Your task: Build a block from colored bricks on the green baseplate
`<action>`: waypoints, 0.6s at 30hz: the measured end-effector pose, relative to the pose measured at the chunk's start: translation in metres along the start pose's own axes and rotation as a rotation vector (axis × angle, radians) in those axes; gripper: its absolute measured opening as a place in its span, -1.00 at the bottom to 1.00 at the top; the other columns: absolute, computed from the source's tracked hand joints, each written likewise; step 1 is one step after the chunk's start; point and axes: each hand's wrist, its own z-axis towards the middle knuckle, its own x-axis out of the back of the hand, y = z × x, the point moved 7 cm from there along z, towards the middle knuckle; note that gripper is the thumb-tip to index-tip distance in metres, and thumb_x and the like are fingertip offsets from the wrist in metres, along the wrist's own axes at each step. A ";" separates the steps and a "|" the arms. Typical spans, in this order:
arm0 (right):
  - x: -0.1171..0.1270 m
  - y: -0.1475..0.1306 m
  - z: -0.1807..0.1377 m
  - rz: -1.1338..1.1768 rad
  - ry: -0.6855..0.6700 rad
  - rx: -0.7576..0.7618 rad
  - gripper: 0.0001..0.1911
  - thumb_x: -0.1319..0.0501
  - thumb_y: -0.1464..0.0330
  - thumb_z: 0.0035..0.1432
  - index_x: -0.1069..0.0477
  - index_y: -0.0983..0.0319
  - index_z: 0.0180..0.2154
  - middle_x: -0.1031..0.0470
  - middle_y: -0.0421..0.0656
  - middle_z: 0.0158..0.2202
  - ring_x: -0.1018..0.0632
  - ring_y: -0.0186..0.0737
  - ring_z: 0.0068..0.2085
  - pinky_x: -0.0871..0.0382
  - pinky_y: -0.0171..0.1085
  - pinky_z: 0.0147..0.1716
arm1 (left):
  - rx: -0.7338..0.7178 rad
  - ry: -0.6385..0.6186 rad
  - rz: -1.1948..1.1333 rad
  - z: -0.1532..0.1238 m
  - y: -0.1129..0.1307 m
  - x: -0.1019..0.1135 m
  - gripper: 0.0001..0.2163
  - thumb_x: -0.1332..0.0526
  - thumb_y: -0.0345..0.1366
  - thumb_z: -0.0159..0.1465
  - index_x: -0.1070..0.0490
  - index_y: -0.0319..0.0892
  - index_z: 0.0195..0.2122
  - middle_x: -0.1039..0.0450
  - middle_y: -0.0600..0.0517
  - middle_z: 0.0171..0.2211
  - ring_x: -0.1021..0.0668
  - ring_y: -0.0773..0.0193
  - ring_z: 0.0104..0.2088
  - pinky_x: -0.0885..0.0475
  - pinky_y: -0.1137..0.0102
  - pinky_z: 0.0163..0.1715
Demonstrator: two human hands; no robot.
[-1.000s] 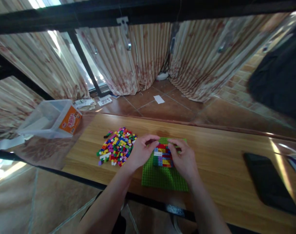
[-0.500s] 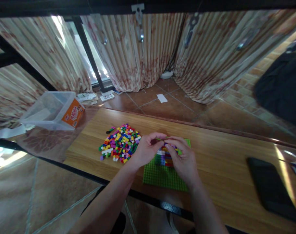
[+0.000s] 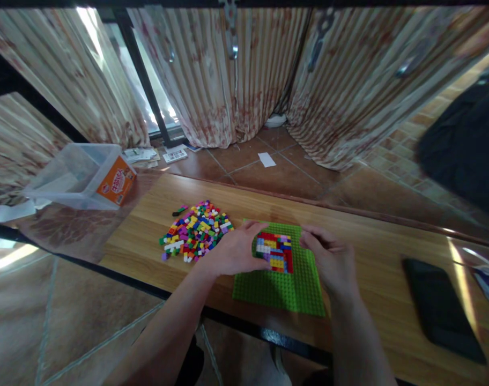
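A green studded baseplate (image 3: 284,295) lies on the wooden table, carrying a flat patch of toy bricks (image 3: 280,256) in red, yellow, blue, white and purple. At the patch's left side, my left hand (image 3: 236,249) is open, thumb and fingers apart; whether it touches the bricks is unclear. My right hand (image 3: 331,257) hovers over the baseplate's right edge with its fingers curled and thumb and forefinger tips together. Anything between those tips is too small to make out. Left of my left hand spreads a pile of loose toy bricks (image 3: 198,230) in many colours.
A clear plastic bin (image 3: 79,179) with an orange label stands beyond the table's left end. A black phone-like slab (image 3: 441,305) lies on the table at the right. Patterned curtains (image 3: 244,80) hang behind, with a white paper (image 3: 266,160) on the tiled floor.
My hands were together over the brick patch and have parted. The right hand moved right, off the bricks; the left opened beside them. More of the patch shows now.
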 end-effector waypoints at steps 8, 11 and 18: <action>-0.011 0.000 -0.003 -0.198 -0.210 0.102 -0.73 -0.25 0.20 0.16 -0.62 0.16 -0.18 -0.63 -0.10 -0.22 -0.60 -0.14 -0.20 -0.47 -0.12 -0.14 | -0.073 -0.092 -0.076 0.002 -0.001 -0.013 -0.21 -0.49 -0.22 -0.04 -0.25 -0.16 0.22 -0.39 -0.17 0.16 -0.47 -0.04 0.14 -0.38 0.05 0.17; -0.015 -0.004 -0.005 -0.184 -0.230 0.138 -0.79 -0.27 0.21 0.14 -0.63 0.13 -0.23 -0.62 -0.11 -0.19 -0.60 -0.14 -0.16 -0.48 -0.14 -0.13 | -0.085 -0.057 -0.089 0.003 0.000 -0.013 -0.24 -0.45 -0.22 0.01 -0.22 -0.17 0.23 -0.38 -0.18 0.16 -0.46 -0.04 0.15 -0.39 0.05 0.16; -0.026 -0.009 -0.011 -0.176 -0.227 0.179 -0.83 -0.29 0.28 0.08 -0.63 0.10 -0.27 -0.63 -0.14 -0.22 -0.59 -0.16 -0.21 -0.50 -0.15 -0.19 | -0.129 0.036 -0.085 0.005 0.003 -0.011 -0.33 -0.36 -0.33 0.05 -0.19 -0.14 0.21 -0.36 -0.16 0.16 -0.46 -0.02 0.15 -0.39 0.07 0.16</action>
